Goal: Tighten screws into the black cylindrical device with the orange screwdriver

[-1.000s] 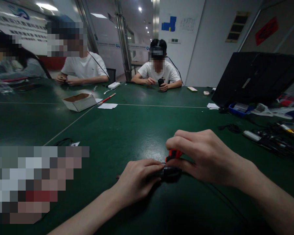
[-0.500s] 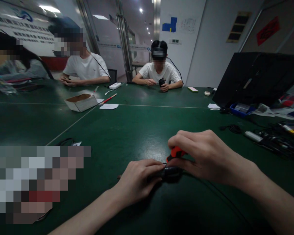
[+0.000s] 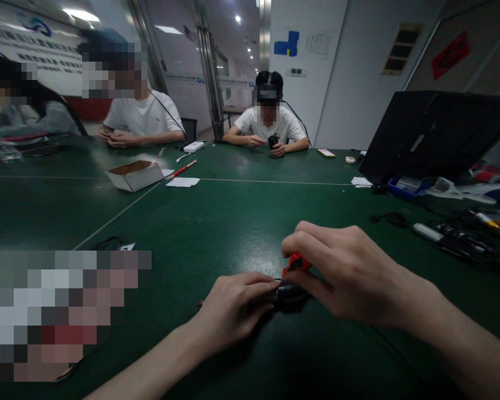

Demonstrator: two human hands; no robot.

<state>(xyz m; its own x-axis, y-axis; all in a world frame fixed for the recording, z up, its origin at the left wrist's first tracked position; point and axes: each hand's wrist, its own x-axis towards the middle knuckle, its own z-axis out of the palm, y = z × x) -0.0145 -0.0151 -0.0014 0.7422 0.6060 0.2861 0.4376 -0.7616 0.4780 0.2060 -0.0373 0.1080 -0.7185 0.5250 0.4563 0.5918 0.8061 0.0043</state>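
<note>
My left hand (image 3: 237, 305) lies on the table with its fingers wrapped around a black corded device (image 3: 289, 295). The device is long and dark, and much of it is hidden under the fingers. A thin cable (image 3: 394, 347) runs from it toward the lower right. Just above the device's right end, my right hand (image 3: 337, 266) pinches a small orange-and-black tool (image 3: 296, 264) between thumb and fingers. The tool's lower end reaches the device or stops very near it; I cannot tell which. Its working end is not visible.
Around the green table (image 3: 241, 211) sit several people, one opposite with a black object (image 3: 273, 143) in hand. A white box (image 3: 135, 176), a red pencil-like stick (image 3: 183, 169) and paper (image 3: 183, 182) lie left of centre. To the right are a black monitor (image 3: 433, 136) and tangled cables (image 3: 462, 239).
My right hand has turned slightly, so more of the tool's black part shows, and its fingers have dipped toward the device. My left hand keeps its grip. The whole view has shifted slightly.
</note>
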